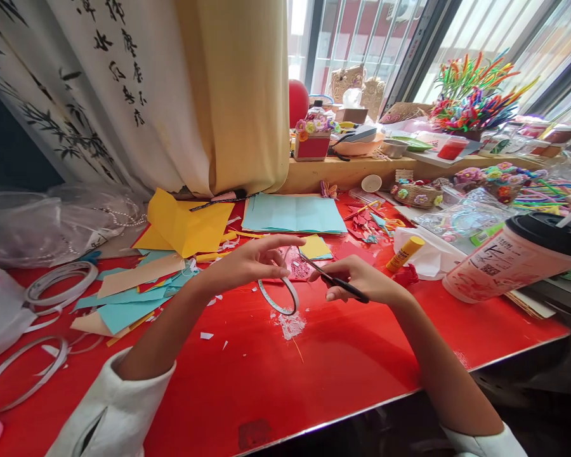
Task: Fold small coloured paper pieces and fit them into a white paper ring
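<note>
My left hand is closed on a thin roll of tape, its ring hanging below the fingers above the red table. In my right hand is a pair of black-handled scissors. Their blades point up and left, toward the left fingertips, close to the upper side of the tape roll. Whether the blades touch the tape I cannot tell. Beyond the hands lie a small yellow paper square and a pink patterned piece. Whitish scraps lie on the table under the roll.
Light blue paper sheets and a folded yellow sheet lie behind. Coloured offcuts and tape rolls are at left. A yellow glue stick and a large drink cup stand at right. The table's front edge is near.
</note>
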Motion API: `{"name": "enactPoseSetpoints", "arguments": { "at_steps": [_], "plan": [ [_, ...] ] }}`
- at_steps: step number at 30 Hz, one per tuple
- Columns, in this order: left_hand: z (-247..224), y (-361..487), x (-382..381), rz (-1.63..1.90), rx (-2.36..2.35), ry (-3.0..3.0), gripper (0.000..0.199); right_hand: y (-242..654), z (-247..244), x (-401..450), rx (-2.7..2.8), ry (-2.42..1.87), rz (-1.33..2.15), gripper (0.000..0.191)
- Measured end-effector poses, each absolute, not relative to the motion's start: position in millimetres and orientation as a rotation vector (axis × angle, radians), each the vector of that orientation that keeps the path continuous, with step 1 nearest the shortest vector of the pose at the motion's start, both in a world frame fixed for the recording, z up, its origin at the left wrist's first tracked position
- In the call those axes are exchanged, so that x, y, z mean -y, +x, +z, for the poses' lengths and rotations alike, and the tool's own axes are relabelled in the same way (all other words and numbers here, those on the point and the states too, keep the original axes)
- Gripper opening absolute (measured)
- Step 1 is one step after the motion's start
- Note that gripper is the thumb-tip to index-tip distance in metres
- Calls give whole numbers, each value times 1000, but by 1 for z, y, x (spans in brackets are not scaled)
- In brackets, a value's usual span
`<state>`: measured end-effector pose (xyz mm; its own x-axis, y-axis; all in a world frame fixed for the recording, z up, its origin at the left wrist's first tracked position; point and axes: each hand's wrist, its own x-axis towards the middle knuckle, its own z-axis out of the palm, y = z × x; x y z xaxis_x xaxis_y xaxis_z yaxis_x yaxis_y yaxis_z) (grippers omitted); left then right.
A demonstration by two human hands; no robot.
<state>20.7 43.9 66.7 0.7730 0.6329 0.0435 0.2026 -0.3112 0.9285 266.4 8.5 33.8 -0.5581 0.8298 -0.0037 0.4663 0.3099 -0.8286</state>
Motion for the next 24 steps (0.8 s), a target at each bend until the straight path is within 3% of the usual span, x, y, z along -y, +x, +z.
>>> {"name": "enactPoseSetpoints", "arguments": {
  "at_steps": [17,24],
  "plan": [
    [54,36,-38,482,-436,1683,61,271,32,-8,2238,-1158,1046,37],
    [43,44,-37,561,-383,1473,62,272,32,-9,2164,-1151,1162,34]
  ]
}}
